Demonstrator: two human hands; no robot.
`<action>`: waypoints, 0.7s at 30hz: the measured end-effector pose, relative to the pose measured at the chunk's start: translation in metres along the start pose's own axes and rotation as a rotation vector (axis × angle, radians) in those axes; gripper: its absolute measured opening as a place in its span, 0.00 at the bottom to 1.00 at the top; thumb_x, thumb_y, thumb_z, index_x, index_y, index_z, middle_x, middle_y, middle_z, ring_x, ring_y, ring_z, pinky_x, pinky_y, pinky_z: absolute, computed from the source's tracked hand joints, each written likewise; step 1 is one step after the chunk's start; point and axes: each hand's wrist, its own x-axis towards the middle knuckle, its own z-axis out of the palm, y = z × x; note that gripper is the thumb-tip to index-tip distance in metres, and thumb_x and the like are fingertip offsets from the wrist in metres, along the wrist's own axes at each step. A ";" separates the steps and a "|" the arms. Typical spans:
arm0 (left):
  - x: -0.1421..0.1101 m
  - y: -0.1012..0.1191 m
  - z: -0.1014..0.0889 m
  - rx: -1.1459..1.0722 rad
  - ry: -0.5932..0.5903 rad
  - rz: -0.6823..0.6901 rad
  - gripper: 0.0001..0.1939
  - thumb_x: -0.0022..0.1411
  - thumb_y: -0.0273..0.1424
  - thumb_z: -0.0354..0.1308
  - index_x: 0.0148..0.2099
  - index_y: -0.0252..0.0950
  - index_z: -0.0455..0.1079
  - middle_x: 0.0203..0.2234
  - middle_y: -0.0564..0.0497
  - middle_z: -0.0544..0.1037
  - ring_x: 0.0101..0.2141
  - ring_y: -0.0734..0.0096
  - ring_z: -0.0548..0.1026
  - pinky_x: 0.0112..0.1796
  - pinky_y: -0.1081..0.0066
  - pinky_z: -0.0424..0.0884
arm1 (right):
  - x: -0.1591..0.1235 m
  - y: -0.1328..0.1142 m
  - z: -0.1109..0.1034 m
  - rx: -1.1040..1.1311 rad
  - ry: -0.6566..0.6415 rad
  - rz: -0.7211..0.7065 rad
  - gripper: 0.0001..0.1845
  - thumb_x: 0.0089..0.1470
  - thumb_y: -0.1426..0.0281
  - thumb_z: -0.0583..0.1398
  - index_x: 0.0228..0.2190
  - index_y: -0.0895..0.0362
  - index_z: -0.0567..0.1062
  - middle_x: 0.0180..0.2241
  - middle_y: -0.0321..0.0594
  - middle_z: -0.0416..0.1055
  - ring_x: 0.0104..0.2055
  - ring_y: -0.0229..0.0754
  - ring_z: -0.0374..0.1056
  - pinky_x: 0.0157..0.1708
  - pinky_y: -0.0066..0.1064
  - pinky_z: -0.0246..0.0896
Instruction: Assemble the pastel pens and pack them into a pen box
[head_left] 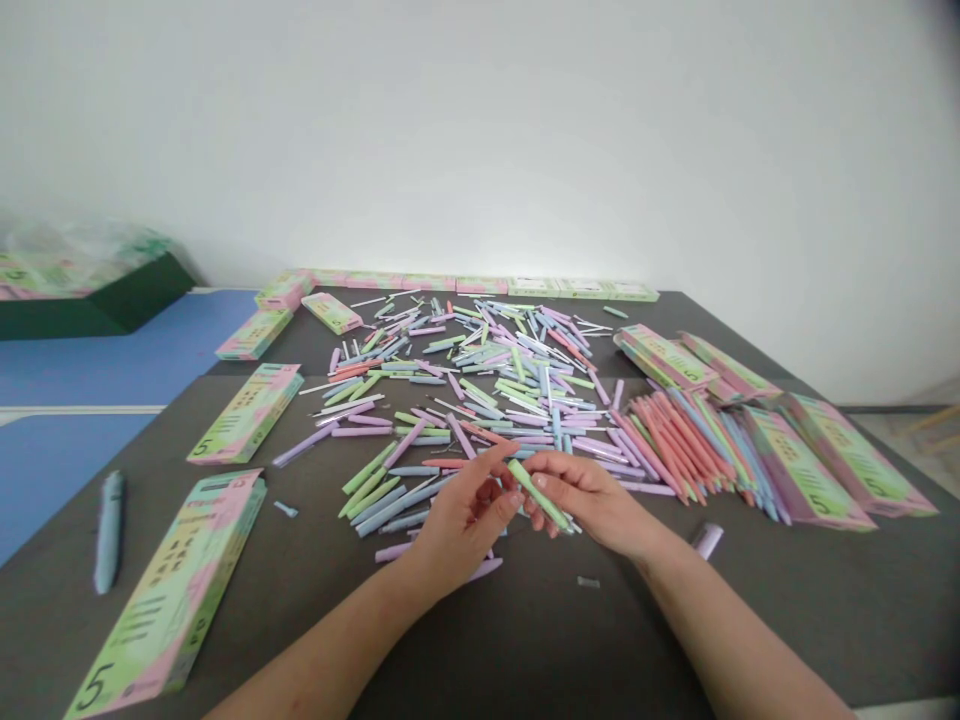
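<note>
One green pen sits gripped in the right hand above the bench near loose pens, the left hand close beside it, hold unclear, this two-handed handling seemingly calling for steadiness.

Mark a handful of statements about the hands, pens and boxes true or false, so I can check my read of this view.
1. The right hand holds a light green pen barrel. True.
2. The dark green container sits on a blue surface. True.
3. The lone blue pen at far left stands upright. False: it lies on the dark table.
4. Red pens lie grouped on the right. True.
5. The left hand is resting inside a box. False: it is beside the right hand.
</note>
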 end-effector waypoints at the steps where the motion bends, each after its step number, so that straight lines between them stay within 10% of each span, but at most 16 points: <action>1: 0.000 0.001 0.000 -0.006 -0.009 -0.023 0.19 0.62 0.34 0.54 0.55 0.40 0.63 0.31 0.52 0.71 0.22 0.78 0.66 0.21 0.76 0.63 | 0.001 -0.001 0.001 -0.030 -0.010 0.002 0.16 0.58 0.57 0.56 0.39 0.57 0.71 0.28 0.36 0.70 0.26 0.33 0.67 0.24 0.24 0.63; 8: 0.007 0.000 -0.004 -0.100 0.137 -0.087 0.10 0.63 0.39 0.53 0.41 0.37 0.63 0.14 0.62 0.61 0.15 0.79 0.60 0.17 0.79 0.59 | -0.020 -0.028 -0.014 -0.694 0.240 -0.058 0.11 0.57 0.63 0.55 0.33 0.57 0.74 0.30 0.38 0.72 0.32 0.39 0.66 0.32 0.28 0.60; 21: 0.014 0.007 -0.011 -0.240 0.324 -0.113 0.13 0.59 0.40 0.56 0.38 0.36 0.62 0.31 0.51 0.75 0.31 0.69 0.76 0.23 0.76 0.72 | -0.053 0.000 -0.011 -1.218 0.044 0.311 0.03 0.46 0.73 0.60 0.26 0.57 0.76 0.31 0.41 0.73 0.34 0.43 0.68 0.33 0.30 0.53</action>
